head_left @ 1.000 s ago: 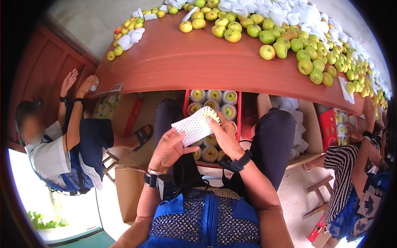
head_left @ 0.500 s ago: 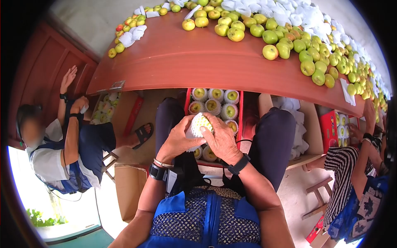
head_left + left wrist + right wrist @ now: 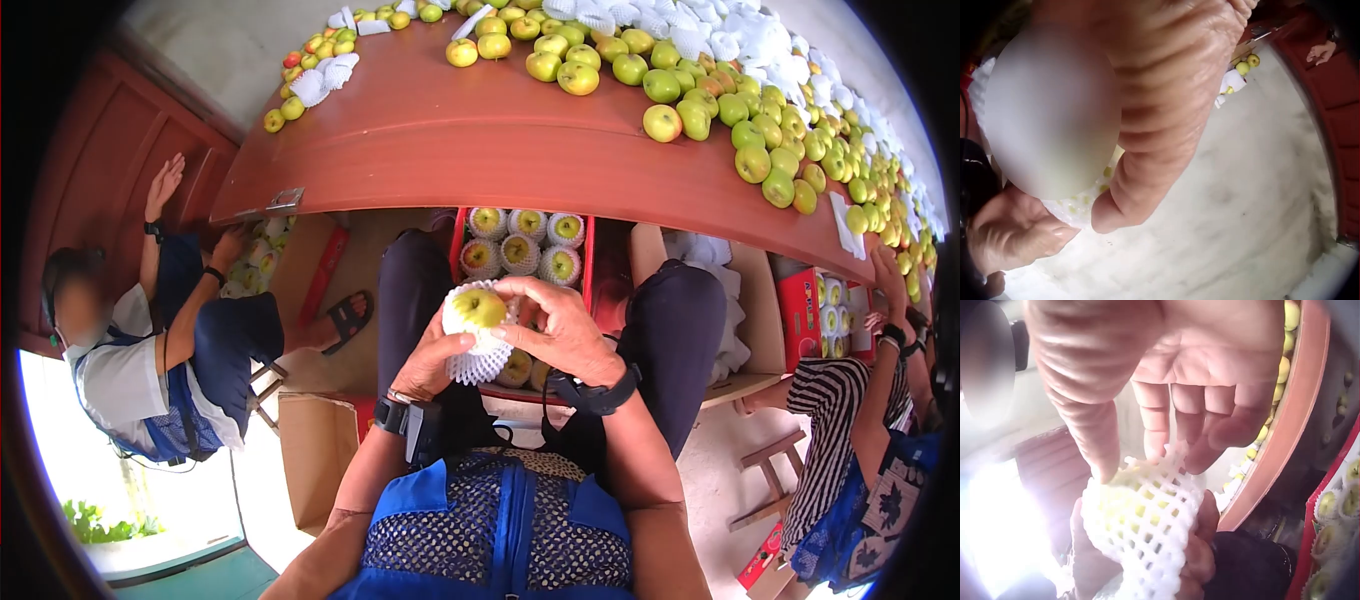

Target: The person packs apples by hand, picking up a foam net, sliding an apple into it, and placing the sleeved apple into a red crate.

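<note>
A yellow-green apple [image 3: 478, 308] sits in a white foam net [image 3: 480, 362], its top showing above the net's edge, over the wearer's lap in the head view. The left hand [image 3: 425, 360] grips the netted apple from the left side, thumb across the front. At the net's upper edge, the right hand [image 3: 570, 335] pinches the mesh between thumb and fingers. The right wrist view shows the foam net [image 3: 1141, 519] with the right thumb [image 3: 1100, 450] on it and the left fingers curled around below. A blurred patch covers much of the apple in the left wrist view.
A red box [image 3: 588, 235] of netted apples stands between the knees, partly under the red-brown table [image 3: 450, 150]. Loose apples [image 3: 690, 110] and foam nets [image 3: 770, 60] lie heaped on the table. A carton [image 3: 755, 300] stands at right. People sit on both sides.
The netted apple has turned from lying sideways to upright, with its top now showing. The right hand has shifted to the net's upper edge. The person at left has lowered one hand toward a box.
</note>
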Demonstrator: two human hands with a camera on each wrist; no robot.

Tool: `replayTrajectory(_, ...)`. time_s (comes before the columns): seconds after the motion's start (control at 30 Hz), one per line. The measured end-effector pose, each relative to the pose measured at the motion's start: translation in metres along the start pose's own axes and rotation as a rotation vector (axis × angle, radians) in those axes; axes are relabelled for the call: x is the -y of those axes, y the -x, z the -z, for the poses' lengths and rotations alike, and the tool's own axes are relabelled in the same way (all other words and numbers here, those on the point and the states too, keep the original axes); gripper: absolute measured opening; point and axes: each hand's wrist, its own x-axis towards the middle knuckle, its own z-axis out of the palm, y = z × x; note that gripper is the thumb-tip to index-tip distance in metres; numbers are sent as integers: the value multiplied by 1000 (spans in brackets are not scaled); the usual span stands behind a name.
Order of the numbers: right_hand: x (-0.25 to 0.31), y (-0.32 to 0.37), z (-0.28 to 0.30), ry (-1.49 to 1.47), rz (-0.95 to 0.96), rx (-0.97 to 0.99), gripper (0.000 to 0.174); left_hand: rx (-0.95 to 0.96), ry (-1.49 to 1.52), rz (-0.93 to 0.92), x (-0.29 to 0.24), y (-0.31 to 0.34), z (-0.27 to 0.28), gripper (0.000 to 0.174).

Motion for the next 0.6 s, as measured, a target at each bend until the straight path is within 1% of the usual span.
replayTrajectory(0.07, -1, -1, 4, -44, 28, 30, 30, 33, -35, -63, -10, 2, -5, 77)
replayTrajectory(0.1, -6, -2, 3, -22, 130, -13, 29, -4, -107, -78, -10, 3, 1, 81)
replayTrajectory(0.2, -15, 1, 1, 66, 199, 15, 24, -13, -70, -23, -10, 4, 4, 80)
replayTrajectory(0.3, -16, -4, -4, 135, 385, -89, 19, -9, -66, -25, -6, 2, 4, 77)
replayTrajectory(0.4, -20, -4, -6, -65, 237, -35, 14, 6, -33, 52, -3, 2, 3, 73)
replayTrajectory(0.5, -11, -1, -6, -75, 60, 16, 11, 12, 35, 109, 5, 6, 6, 74)
replayTrajectory(0.6, -17, 1, -11, 25, 101, -2, 10, 62, 101, 135, 14, 8, 12, 74)
